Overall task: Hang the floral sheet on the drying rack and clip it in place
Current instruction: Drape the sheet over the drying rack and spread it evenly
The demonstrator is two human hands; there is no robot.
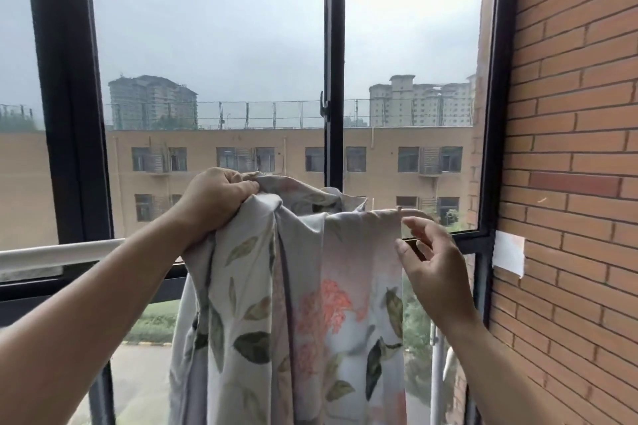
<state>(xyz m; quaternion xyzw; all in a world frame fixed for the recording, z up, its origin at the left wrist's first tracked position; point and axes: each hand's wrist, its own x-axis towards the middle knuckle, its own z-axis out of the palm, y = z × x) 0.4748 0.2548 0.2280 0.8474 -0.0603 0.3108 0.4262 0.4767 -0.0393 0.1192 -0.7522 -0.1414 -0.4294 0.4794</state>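
Note:
The floral sheet (303, 304), pale grey with green leaves and pink blossoms, hangs in folds over the white bar of the drying rack (58, 252), which runs along the window. My left hand (215, 200) grips a bunched top edge of the sheet, lifted above the bar. My right hand (431, 259) hovers just right of the sheet's right edge, fingers relaxed and holding nothing. The bar curves down at its right end near that hand. No clip is in sight.
A black-framed window (333, 79) stands right behind the rack. A red brick wall (569, 148) closes off the right side, with a white paper patch (507, 254) stuck to it. A grey upright post (436, 373) stands below the rack's right end.

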